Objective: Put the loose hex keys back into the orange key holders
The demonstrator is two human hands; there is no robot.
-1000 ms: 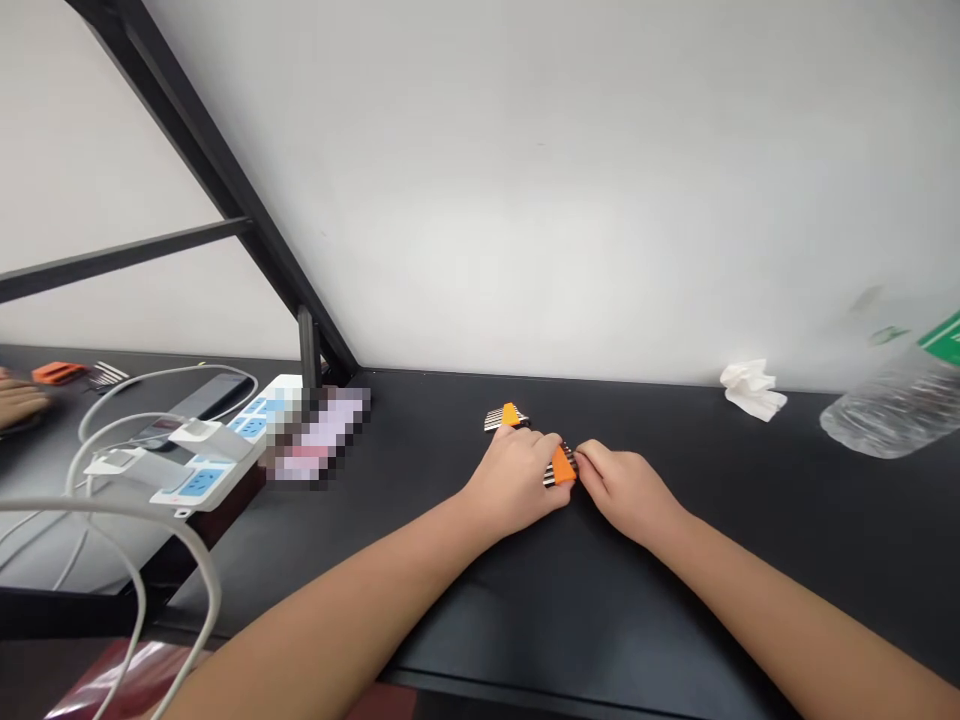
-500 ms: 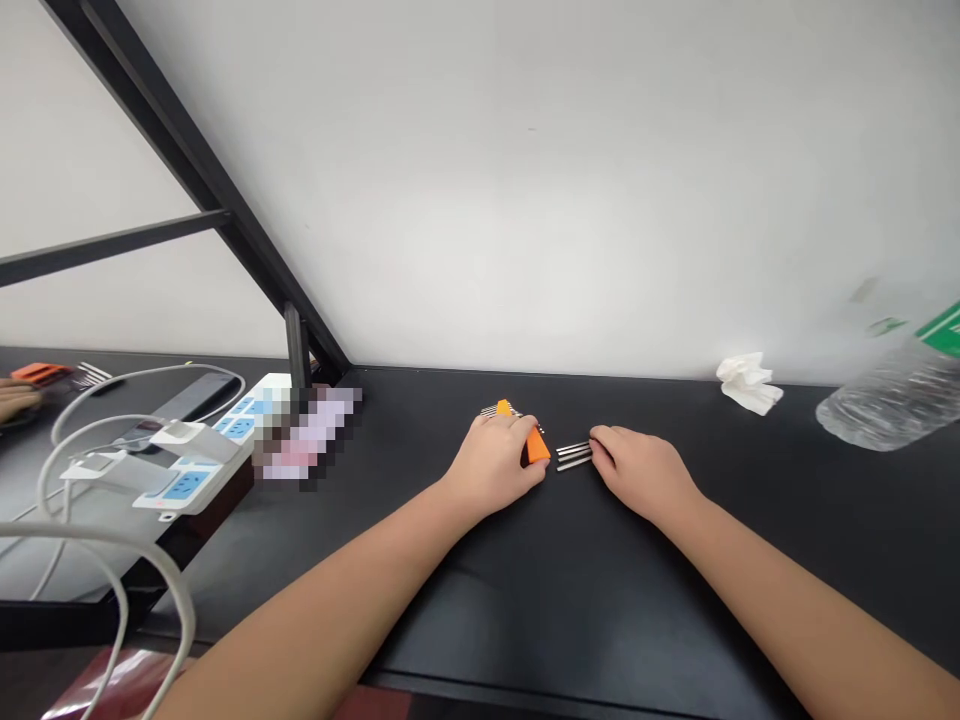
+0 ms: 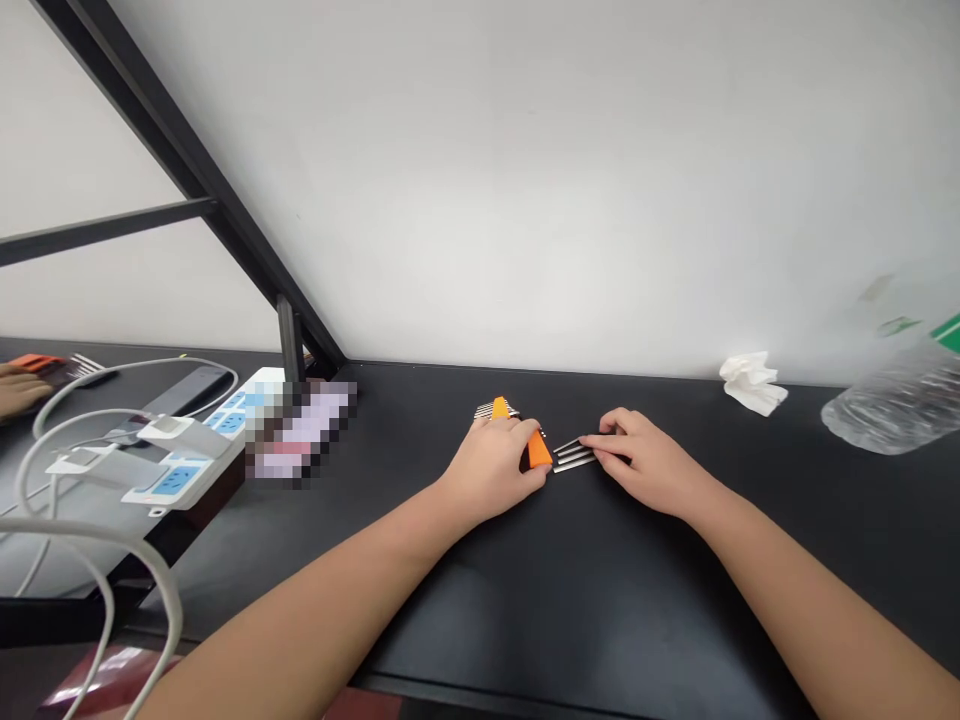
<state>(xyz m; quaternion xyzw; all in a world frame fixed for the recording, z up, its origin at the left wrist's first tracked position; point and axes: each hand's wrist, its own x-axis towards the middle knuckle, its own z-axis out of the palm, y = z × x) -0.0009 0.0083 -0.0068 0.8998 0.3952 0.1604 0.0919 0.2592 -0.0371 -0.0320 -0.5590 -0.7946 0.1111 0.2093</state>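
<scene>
An orange holder (image 3: 538, 449), with thin metal rods (image 3: 489, 411) sticking out on its left side, lies on the black table. My left hand (image 3: 491, 465) is wrapped over the holder from the near left and hides much of it. Just right of the holder, several loose metal rods (image 3: 573, 464) lie side by side. My right hand (image 3: 649, 462) is above their right ends, its fingers closed on the uppermost rod (image 3: 568, 446), which is turned at an angle to the others. The fingers cover that rod's far end.
Left of my arms are a white power strip (image 3: 262, 392) with chargers and cables, a phone (image 3: 196, 388) and a blurred patch (image 3: 307, 430). Another person's hand (image 3: 19, 390) is at the far left by an orange holder (image 3: 36, 362). Crumpled tissue (image 3: 754, 383) and a plastic bottle (image 3: 892, 400) lie right.
My right hand has shifted slightly right and its fingers have spread from a closed curl to reach over the rods. The uppermost rod has turned askew. My left hand stays on the holder.
</scene>
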